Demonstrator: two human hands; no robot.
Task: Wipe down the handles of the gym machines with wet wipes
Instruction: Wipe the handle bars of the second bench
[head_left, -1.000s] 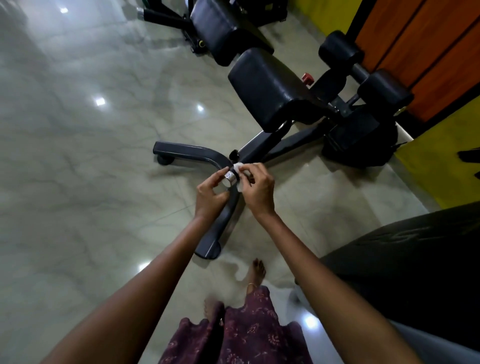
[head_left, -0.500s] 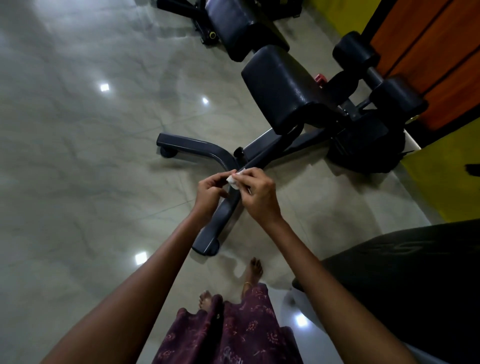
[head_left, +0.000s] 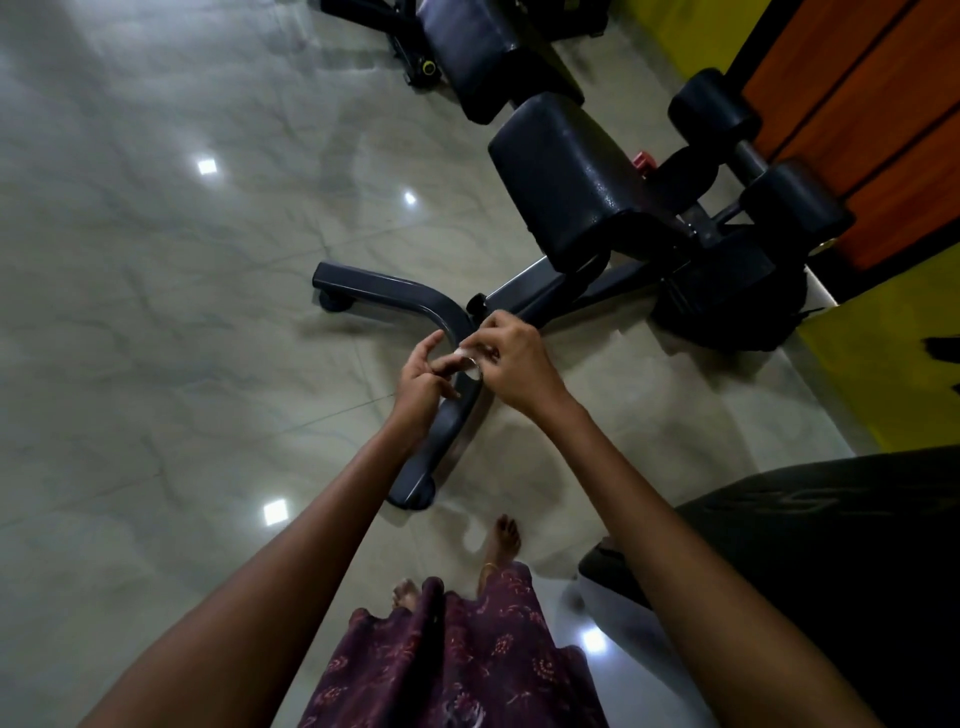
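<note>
Two hands meet mid-frame, held above the floor. Between them sits a small silvery-white thing, probably a wet wipe (head_left: 470, 359) or its packet (too small to be sure). It lies at three o'clock from the left hand (head_left: 423, 376) and nine o'clock from the right hand (head_left: 511, 366), touching both. Right fingertips pinch it, curled tight; left fingers lie loosely bent against it. Gym bench (head_left: 566, 192) stands well apart at one o'clock, no handle in reach yet
</note>
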